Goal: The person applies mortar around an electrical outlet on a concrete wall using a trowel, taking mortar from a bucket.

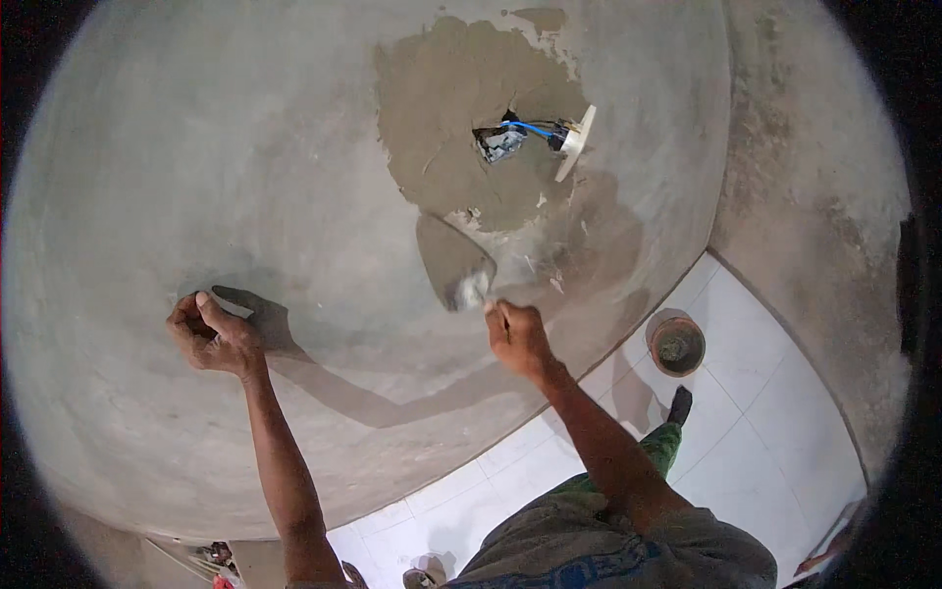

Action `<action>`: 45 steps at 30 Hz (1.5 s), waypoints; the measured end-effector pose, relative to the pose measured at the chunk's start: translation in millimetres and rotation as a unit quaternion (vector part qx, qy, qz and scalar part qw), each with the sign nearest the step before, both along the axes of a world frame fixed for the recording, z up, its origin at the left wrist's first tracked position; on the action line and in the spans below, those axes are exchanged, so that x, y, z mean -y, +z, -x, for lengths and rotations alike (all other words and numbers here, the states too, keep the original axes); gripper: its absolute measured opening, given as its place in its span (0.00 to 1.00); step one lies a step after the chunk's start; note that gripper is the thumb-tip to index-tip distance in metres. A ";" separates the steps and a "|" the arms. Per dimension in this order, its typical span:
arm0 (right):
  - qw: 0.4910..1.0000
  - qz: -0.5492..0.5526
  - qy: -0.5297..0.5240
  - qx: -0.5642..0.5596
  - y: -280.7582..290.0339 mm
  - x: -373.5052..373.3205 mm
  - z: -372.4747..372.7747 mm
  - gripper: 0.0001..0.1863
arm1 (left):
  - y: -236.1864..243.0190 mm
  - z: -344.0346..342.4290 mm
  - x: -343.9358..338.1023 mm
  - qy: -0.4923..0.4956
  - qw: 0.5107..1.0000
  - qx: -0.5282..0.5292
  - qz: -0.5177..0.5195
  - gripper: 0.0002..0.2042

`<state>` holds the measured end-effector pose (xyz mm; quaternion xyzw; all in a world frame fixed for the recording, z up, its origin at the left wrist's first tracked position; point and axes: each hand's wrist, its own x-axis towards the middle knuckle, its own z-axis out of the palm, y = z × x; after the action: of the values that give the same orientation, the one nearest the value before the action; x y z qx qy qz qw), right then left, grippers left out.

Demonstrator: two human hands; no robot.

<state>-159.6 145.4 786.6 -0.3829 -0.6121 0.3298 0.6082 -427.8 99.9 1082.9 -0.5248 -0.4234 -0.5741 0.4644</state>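
Right hand: The handle end of a grey, metal-bladed trowel with a tapering, flat blade (449, 257) was gripped by the right hand (520, 339), with the fingers clamped around it.
Trowel position: The blade was held in front of the smooth grey wall (245, 147), its tip directed upward at the lower edge of the plaster; whether the wall was touched could not be determined.
Left hand: The left hand (214, 334) was raised at the wall, well to the left of the trowel, with fingers curled and thumb extended; whether anything was enclosed could not be determined.
Plaster patch: A rough-edged, brownish-grey layer of plaster (432, 108) was spread around a dark, irregular wall opening (498, 144).
Wiring: Blue and dark electrical wires (533, 128) were led from the opening to a thin white plate (579, 144), which was seen nearly edge-on.
Bucket: A round, reddish-brown bucket (654, 341) was placed near the wall on the white tiled floor (765, 412); greyish material (674, 347) was contained in it.
Footing: A dark-covered foot (679, 404) was positioned just beside the bucket.
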 end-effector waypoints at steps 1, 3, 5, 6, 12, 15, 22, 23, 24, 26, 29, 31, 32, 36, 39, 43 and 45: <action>1.000 -0.011 0.013 -0.006 -6.2 8.1 0.5 0.17 | -0.8 0.6 0.1 0.006 1.000 0.005 -0.001 0.10; 0.999 0.022 0.010 -0.025 -16.0 10.5 4.9 0.20 | 0.8 3.1 1.2 0.012 1.000 0.009 0.011 0.10; 0.898 0.257 0.156 -0.320 20.1 15.7 1.6 0.18 | 2.0 5.0 6.5 0.028 0.999 0.012 0.023 0.09; 0.899 0.256 0.157 -0.318 32.1 9.3 3.4 0.18 | 2.7 -1.5 4.7 0.022 1.000 0.005 0.012 0.10; 0.907 0.244 0.184 -0.289 67.8 3.8 21.1 0.19 | 1.4 0.7 3.4 0.003 1.000 -0.001 0.010 0.11; 0.990 0.057 0.096 -0.083 17.6 0.8 28.2 0.19 | -2.7 3.1 2.2 0.006 1.000 0.002 0.008 0.12; 0.999 0.031 -0.035 0.000 -9.1 -32.1 4.7 0.15 | 3.1 9.2 2.7 0.006 1.000 -0.018 -0.003 0.13; 0.999 0.030 -0.038 0.005 -21.8 -31.9 6.3 0.15 | 1.8 6.1 -0.8 0.002 1.000 -0.014 -0.003 0.13; 0.999 0.008 -0.033 0.034 -38.0 -27.3 10.3 0.15 | 1.5 1.9 -4.9 -0.001 1.000 -0.017 -0.003 0.13; 0.999 0.002 0.001 0.044 -53.4 -0.1 20.8 0.14 | -0.7 6.0 2.6 0.010 1.000 -0.024 0.000 0.13; 0.995 0.087 0.042 0.017 -74.8 30.0 19.9 0.14 | 0.5 10.3 6.8 0.041 0.999 -0.027 -0.004 0.13; 0.999 0.045 -0.016 0.006 -115.2 -5.7 13.2 0.15 | 1.0 -9.9 -9.7 0.011 1.000 0.003 -0.005 0.13; 0.999 0.022 -0.029 -0.004 -109.9 -13.2 15.7 0.16 | 2.6 -8.6 -9.2 0.013 1.000 0.002 -0.006 0.13; 0.865 0.225 0.178 -0.412 -33.1 -0.9 33.0 0.19 | 3.7 5.5 3.0 0.024 1.000 -0.016 -0.002 0.13; 0.874 0.305 0.185 -0.329 13.0 17.2 39.8 0.19 | -3.0 3.0 2.8 0.025 0.999 -0.019 0.003 0.12; 0.993 0.048 0.095 -0.045 -2.1 19.8 43.9 0.17 | -1.4 4.8 4.4 0.011 0.999 -0.023 0.019 0.11; 0.992 0.034 0.102 -0.060 13.8 10.5 30.6 0.15 | 1.5 0.2 5.4 0.009 1.000 -0.008 0.003 0.11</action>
<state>-190.2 135.0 800.5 -0.3189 -0.5988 0.4329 0.5937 -428.0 94.5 1084.4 -0.5270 -0.4257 -0.5643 0.4719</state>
